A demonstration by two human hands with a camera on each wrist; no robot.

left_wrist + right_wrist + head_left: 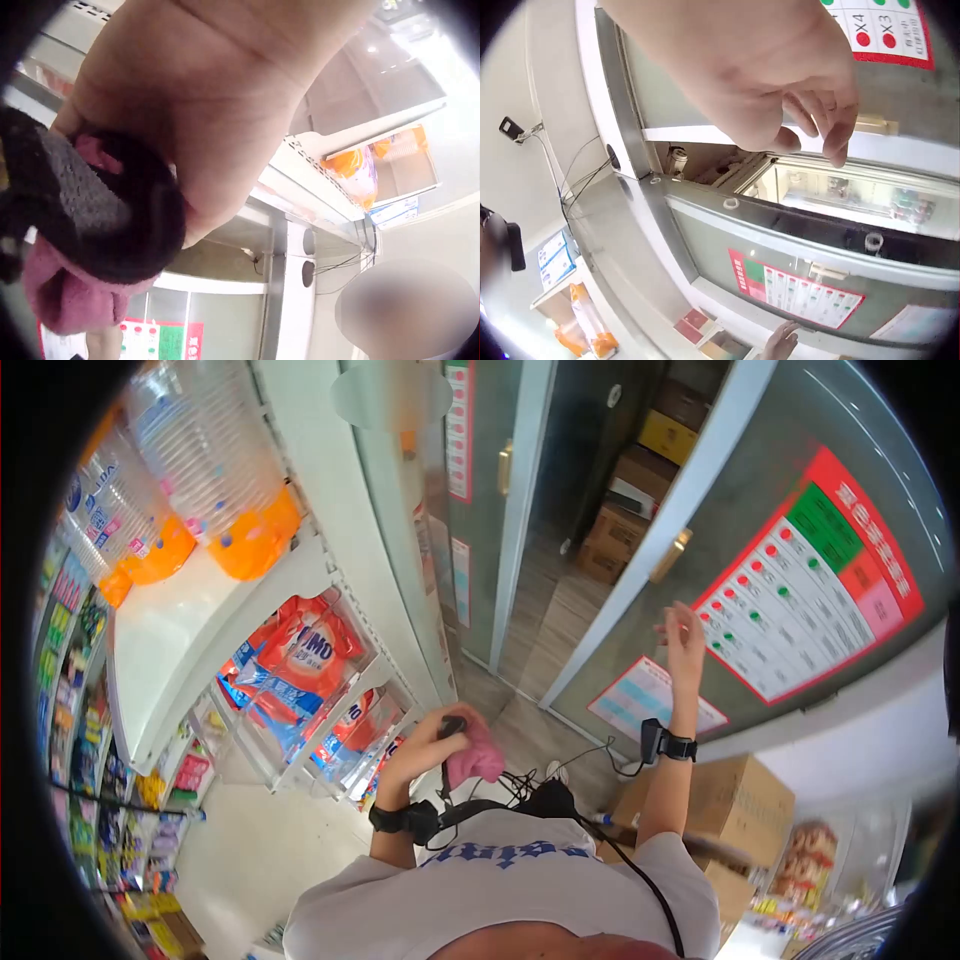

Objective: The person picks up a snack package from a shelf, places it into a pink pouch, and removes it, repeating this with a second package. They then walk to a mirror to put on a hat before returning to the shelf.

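Note:
My left hand (420, 752) grips a pink cloth (478, 755) in front of the body, in the lower middle of the head view. A dark object (452, 726) shows at the same hand; the left wrist view has it as a black rounded piece (154, 217) beside a grey-black strap. I cannot tell what it is. To the right, my right hand (685, 645) is raised in front of a glass door (880, 460), with loosely bent fingers and nothing in them. The door's brass-coloured handle (670, 555) lies just beyond the fingertips.
Past the door's frame, stacked cartons (615, 540) stand in a back room. A red-edged poster (815, 575) hangs on the glass. At left, a shelf (150, 650) bears orange-bottomed bottles (255, 530) above red detergent bags (310, 640). Cardboard boxes (735, 800) sit at right; black cables (520, 785) hang at the waist.

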